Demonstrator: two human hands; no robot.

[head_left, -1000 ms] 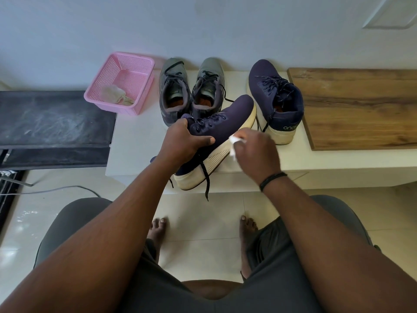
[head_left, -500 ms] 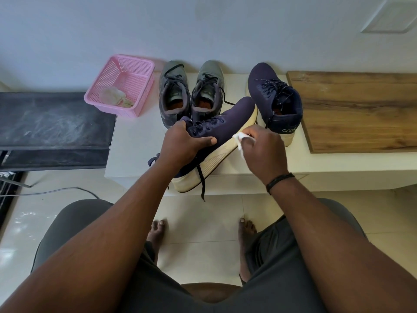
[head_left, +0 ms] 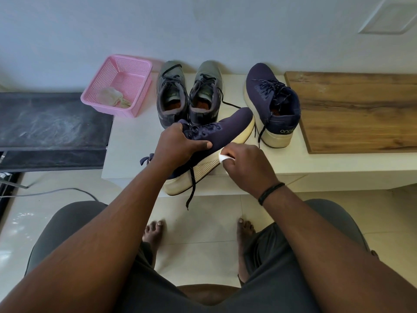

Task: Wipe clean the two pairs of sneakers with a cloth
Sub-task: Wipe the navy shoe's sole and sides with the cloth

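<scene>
My left hand (head_left: 178, 143) grips a navy sneaker (head_left: 228, 129) by its collar, tilted on its side over the front edge of the white bench (head_left: 316, 163). My right hand (head_left: 246, 168) pinches a small white cloth (head_left: 223, 157) against the cream sole of that sneaker. Its partner, the other navy sneaker (head_left: 270, 102), stands upright on the bench to the right. A grey pair of sneakers (head_left: 189, 91) stands side by side behind the held shoe, near the wall.
A pink plastic basket (head_left: 135, 71) with a crumpled rag (head_left: 110, 97) sits at the bench's left end. A wooden board (head_left: 356, 111) lies on the right. A dark dusty surface (head_left: 49, 123) is at the left, with a cable (head_left: 56, 192) on the tiled floor.
My right hand with the cloth slid back along the sole from the toe area toward the middle. The held sneaker stayed tilted in my left hand.
</scene>
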